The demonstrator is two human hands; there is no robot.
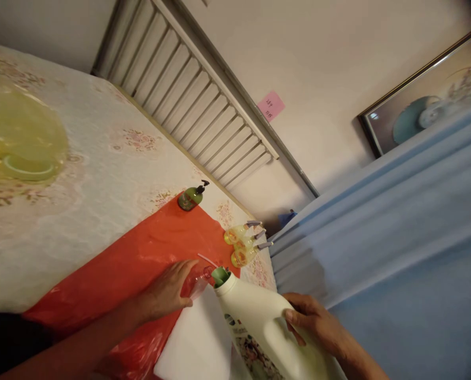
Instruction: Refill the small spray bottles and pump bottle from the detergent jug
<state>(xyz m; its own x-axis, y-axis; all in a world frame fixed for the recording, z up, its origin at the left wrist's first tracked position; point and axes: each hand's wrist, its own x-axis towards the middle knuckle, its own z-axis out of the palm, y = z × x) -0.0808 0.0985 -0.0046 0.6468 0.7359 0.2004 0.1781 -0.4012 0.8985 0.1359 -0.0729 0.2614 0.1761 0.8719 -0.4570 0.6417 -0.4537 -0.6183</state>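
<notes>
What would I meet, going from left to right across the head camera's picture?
Yellow translucent object → clear bottle → three small yellow bottles → right hand → framed picture.

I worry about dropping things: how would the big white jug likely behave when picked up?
The white jug looks bulky, so probably heavy if full, though no level shows. It seems stiff, holding shape in the right hand; the smooth plastic may be slippery.
</notes>
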